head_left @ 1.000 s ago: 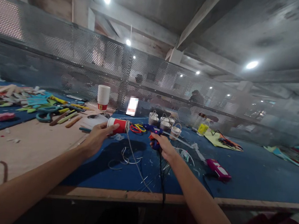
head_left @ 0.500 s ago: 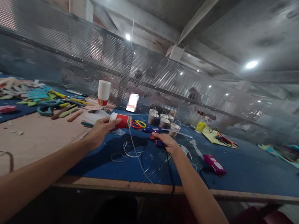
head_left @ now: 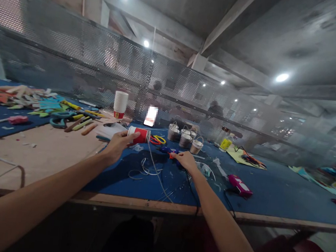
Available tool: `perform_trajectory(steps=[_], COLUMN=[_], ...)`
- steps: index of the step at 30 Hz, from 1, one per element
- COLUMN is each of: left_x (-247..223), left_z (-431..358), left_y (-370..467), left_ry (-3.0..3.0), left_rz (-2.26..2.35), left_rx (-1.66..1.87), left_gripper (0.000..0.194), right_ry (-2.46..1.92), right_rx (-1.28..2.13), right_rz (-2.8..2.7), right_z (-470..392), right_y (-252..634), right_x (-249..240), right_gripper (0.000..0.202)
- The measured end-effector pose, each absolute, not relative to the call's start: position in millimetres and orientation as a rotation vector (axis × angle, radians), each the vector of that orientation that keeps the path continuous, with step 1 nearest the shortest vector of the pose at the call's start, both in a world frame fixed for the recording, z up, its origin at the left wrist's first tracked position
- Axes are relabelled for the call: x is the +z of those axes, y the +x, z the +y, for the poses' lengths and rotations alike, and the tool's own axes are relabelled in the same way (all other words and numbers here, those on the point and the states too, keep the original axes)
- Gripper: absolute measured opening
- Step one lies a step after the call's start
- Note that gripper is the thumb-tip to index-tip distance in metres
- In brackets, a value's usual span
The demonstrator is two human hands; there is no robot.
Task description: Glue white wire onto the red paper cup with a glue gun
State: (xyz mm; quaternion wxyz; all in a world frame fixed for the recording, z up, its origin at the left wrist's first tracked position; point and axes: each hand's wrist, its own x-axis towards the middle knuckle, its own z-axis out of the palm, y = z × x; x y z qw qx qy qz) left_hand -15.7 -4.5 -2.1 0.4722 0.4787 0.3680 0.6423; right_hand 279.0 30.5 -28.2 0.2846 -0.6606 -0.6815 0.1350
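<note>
Your L hand [head_left: 119,144] comes in from 8 o'clock, forearm stretched out low over the desk [head_left: 270,199], thumb uppermost; your R hand [head_left: 186,159] comes in from 5 o'clock, back of hand up. L fingers are grasping the red-&-white paper cup [head_left: 140,136], held sideways at their 2 o'clock, w/ the far end pointing to 3. A pale cord [head_left: 155,162] hangs from that end, trailing to 5. R fingers are wrapped round the blue glue gun [head_left: 168,150], nozzle aimed at 9, near the cup but apart from it. Red/yellow scissors [head_left: 160,140] lie just past the cup at its 3 o'clock. Small bucket-like cups [head_left: 185,139] stand at 12 from your R hand, magenta box [head_left: 240,185] at approx 3:30. Cup stack [head_left: 120,102] is at 11 from the held cup, lit phone [head_left: 150,116] at 1. Desk surface: blue covering, plus a pale board [head_left: 52,154] on the L side. Rm: perforated metal screen [head_left: 97,56] behind, concrete ceiling [head_left: 179,8] w/ bright lights.
</note>
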Motion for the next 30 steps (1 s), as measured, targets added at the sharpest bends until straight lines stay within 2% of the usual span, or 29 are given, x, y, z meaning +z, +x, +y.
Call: perform_trajectory(steps=[6, 9, 11, 15, 17, 24, 30], left_x=[-7, -6, -6, -5, -6, -6, -2], left_z=[0, -1, -2, -4, -4, -9, -15], left_y=[-16, -15, -14, -13, -13, -10, -6], left_ry=[1.17, 1.175, 1.184, 1.214, 1.242, 1.39, 1.461], left_rz=[0.867, 0.872, 0.873, 0.863, 0.864, 0.979, 1.019], left_rx=[1.564, 1.568, 1.573, 1.583, 1.6, 1.549, 1.445], left_gripper=[0.026, 0.026, 0.03, 0.039, 0.039, 0.03, 0.024], right_ry=[-1.851, -1.661, -1.439, -1.088, -0.995, -1.045, -1.027], right_rx=[0.097, 0.023, 0.289, 1.26, 1.409, 0.872, 0.539], right_rz=[-1.826, -1.843, -1.833, -1.736, -1.684, -1.735, -1.812], right_z=[20, 12, 5, -8, -12, -11, -20], right_y=[269, 252, 233, 191, 180, 188, 194], right_x=[-27, -18, -10, -1, -1, -3, 5], right_gripper=[0.035, 0.025, 0.023, 0.028, 0.027, 0.019, 0.025])
